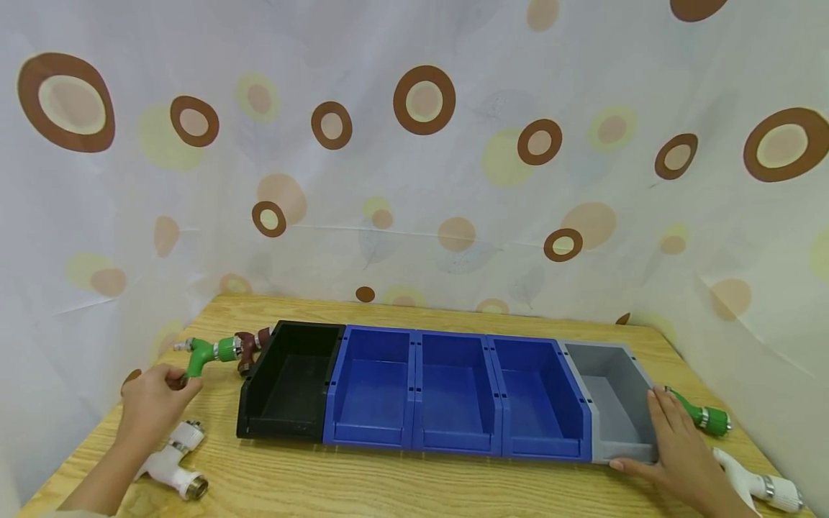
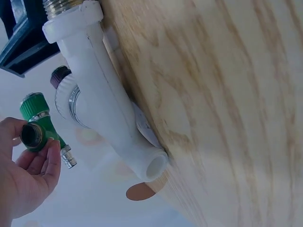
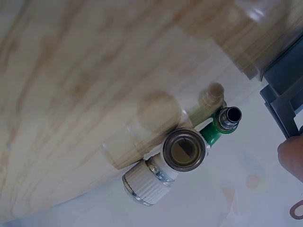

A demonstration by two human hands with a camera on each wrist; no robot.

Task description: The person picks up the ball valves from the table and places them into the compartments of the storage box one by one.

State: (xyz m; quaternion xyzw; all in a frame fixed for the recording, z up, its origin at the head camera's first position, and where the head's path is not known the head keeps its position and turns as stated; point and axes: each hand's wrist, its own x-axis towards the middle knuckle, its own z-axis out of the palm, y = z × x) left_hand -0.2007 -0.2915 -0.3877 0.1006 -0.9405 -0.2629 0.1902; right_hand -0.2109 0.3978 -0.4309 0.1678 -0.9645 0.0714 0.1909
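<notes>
My left hand pinches a green tap with a ribbed green knob and a metal nozzle, left of the black bin. In the left wrist view the thumb and fingers close round the open threaded end of the green tap. My right hand rests on the grey bin, its fingers extended along the right wall and the thumb at the front edge. Only a little of the right hand shows in the right wrist view.
Three blue bins stand between the black and grey bins. On the wooden table, a dark red tap is beside the black bin, with a white tap nearer. Another green tap and white tap lie at right.
</notes>
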